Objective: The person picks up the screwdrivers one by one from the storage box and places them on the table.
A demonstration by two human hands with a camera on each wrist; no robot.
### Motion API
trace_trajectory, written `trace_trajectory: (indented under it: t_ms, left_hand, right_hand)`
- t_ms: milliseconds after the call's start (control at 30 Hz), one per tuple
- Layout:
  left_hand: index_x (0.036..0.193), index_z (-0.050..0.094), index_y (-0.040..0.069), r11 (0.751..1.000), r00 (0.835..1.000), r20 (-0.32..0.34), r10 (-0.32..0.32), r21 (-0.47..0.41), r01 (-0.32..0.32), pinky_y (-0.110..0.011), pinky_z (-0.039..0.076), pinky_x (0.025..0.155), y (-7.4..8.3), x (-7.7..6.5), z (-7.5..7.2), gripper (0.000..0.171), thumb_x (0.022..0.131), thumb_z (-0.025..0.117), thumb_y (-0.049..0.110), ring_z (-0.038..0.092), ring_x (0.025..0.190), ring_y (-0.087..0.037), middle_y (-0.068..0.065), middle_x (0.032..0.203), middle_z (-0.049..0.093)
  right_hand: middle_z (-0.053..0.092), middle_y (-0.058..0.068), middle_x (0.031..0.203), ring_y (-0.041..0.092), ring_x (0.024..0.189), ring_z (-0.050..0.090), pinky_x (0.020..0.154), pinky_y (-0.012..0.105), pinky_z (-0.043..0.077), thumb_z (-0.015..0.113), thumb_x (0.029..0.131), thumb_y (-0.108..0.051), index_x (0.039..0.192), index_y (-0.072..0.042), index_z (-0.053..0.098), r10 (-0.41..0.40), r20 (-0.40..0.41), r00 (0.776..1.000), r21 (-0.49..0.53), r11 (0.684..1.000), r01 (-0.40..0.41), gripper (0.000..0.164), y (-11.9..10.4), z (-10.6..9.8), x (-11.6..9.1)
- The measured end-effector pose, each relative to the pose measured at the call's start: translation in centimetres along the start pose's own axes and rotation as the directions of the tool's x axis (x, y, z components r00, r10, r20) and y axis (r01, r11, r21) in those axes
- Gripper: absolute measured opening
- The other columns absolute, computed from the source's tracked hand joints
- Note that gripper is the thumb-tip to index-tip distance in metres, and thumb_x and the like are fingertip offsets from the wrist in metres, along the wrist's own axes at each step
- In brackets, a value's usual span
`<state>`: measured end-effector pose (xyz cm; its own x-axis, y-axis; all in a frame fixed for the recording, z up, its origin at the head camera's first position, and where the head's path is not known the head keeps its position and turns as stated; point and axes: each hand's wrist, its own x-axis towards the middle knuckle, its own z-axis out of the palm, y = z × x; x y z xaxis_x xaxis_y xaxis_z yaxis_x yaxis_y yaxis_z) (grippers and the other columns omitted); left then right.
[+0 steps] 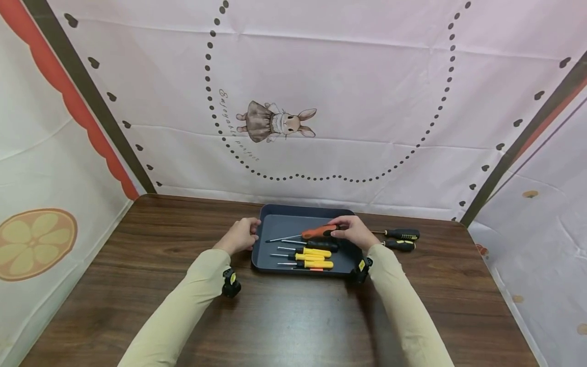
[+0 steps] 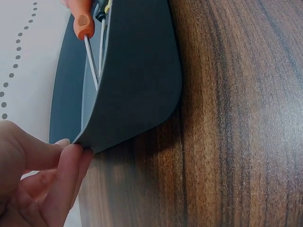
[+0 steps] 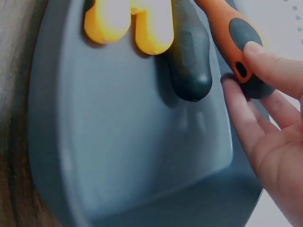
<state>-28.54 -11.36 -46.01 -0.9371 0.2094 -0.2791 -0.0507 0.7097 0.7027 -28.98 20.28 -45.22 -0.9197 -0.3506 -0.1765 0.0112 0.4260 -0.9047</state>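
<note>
A dark grey tray (image 1: 270, 261) stands near the back edge of the table. My left hand (image 1: 239, 235) pinches the rim at its left end between thumb and fingers, as the left wrist view shows. In my right hand (image 1: 353, 230) is the handle end of an orange and black screwdriver (image 1: 316, 232), held over the back part of the tray with its shaft pointing left. In front of it lies a black-handled screwdriver (image 1: 327, 246). Several small yellow-handled screwdrivers (image 1: 316, 264) lie side by side toward the tray's front wall, handles to the right.
Two black screwdrivers with yellow marks, one farther back (image 1: 402, 234) and one nearer (image 1: 400, 245), lie on the wooden table (image 1: 302, 316) just right of the tray. A printed cloth (image 1: 348, 102) with a rabbit figure hangs behind the table.
</note>
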Motion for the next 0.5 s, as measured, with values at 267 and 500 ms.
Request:
trace_trajectory:
  t_ms: [267,500]
  left_hand:
    - [0.129,0.044,-0.006,1.000,1.000,0.004,0.009,-0.011,-0.009,-0.025,0.054,0.059,0.0,0.0,0.0,0.045,0.085,0.052,-0.008,0.054,0.086,-0.024,-0.020,0.108,0.048]
    - [0.129,0.044,-0.005,1.000,1.000,-0.002,0.003,-0.010,-0.003,-0.025,0.054,0.059,-0.1,0.2,0.1,0.045,0.085,0.053,-0.008,0.054,0.084,-0.023,-0.019,0.106,0.048]
  right_hand:
    - [0.052,0.026,0.117,0.011,0.081,0.058,0.086,0.048,0.047,0.060,0.083,0.002,0.119,0.009,0.054,-0.001,-0.033,0.999,0.129,0.992,0.005,0.037,0.9,-0.3,-0.1]
    - [0.057,0.018,0.115,0.011,0.085,0.058,0.083,0.035,0.050,0.063,0.084,-0.006,0.120,0.002,0.056,0.019,-0.122,0.992,0.212,0.977,0.007,0.038,2.9,-0.9,0.5]
